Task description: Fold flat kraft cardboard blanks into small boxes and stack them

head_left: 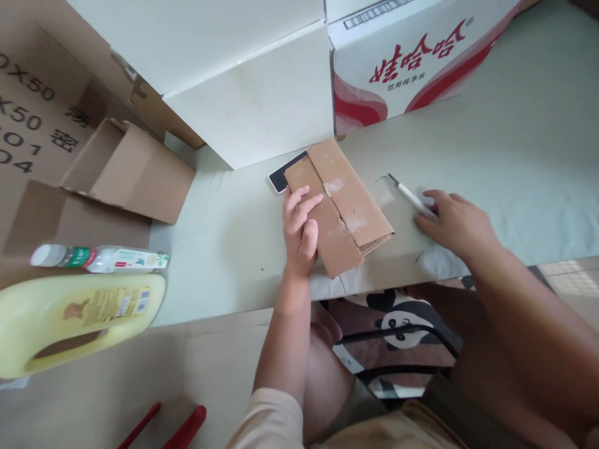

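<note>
A small flattened cardboard box (355, 193) lies tilted near the front edge of the cloth-covered table, with white scuffs along its middle seam. My left hand (302, 227) grips its left side, fingers curled over the top face. To the right, my right hand (456, 221) has its thumb and fingers closed on the rear end of a white pen-like tool (409, 196), whose thin dark tip points up and left toward the box. A dark flat device with a white rim (279, 179) shows partly from behind the box; the rest of it is hidden.
White cartons (262, 100) and a red-and-white printed carton (402, 68) stand at the back. An open cardboard box (150, 174), a plastic bottle (105, 259) and a yellow jug (121, 305) are at the left. The table's front edge (210, 312) runs close to my forearms.
</note>
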Available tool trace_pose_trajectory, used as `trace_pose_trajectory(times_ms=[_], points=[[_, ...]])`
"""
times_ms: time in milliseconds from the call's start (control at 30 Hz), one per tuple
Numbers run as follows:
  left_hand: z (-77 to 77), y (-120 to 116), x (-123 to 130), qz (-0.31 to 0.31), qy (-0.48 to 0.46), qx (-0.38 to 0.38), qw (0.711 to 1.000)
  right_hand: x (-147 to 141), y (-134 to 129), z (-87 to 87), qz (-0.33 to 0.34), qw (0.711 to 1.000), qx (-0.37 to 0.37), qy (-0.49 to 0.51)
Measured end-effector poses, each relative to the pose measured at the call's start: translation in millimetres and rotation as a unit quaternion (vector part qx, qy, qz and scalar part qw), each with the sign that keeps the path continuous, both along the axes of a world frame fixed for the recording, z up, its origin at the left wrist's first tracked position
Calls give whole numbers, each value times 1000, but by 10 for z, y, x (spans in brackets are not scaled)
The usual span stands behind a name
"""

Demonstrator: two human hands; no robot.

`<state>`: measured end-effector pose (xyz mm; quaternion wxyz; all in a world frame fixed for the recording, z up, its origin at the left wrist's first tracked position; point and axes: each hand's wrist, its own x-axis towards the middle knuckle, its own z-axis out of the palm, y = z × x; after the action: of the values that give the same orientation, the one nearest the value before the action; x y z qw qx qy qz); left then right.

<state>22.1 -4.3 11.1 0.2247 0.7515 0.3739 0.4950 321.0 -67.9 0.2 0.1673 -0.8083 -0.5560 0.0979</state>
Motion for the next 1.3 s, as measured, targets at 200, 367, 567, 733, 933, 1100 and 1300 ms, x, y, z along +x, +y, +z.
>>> trace_pose_trajectory(times_ms=[200, 367, 567, 733, 933, 1100, 1300], points=[[-24, 6, 21, 6, -9, 13, 1000, -124, 45, 235, -49, 968, 47, 240], [-22, -59, 149, 54, 36, 58, 996, -277, -24, 574, 26, 771, 267, 577], [5, -194, 394, 134, 87, 105, 981, -557, -390, 886, 144, 821, 251, 492], [11, -228, 415, 134, 86, 97, 982, -750, -475, 843, 168, 862, 290, 381], [-13, -221, 386, 134, 93, 92, 982, -787, -382, 809, 180, 907, 329, 189], [-29, -215, 388, 135, 88, 108, 981, -806, -352, 863, 192, 898, 376, 122], [-9, -222, 384, 140, 92, 109, 980, -845, -305, 847, 263, 895, 350, 84]])
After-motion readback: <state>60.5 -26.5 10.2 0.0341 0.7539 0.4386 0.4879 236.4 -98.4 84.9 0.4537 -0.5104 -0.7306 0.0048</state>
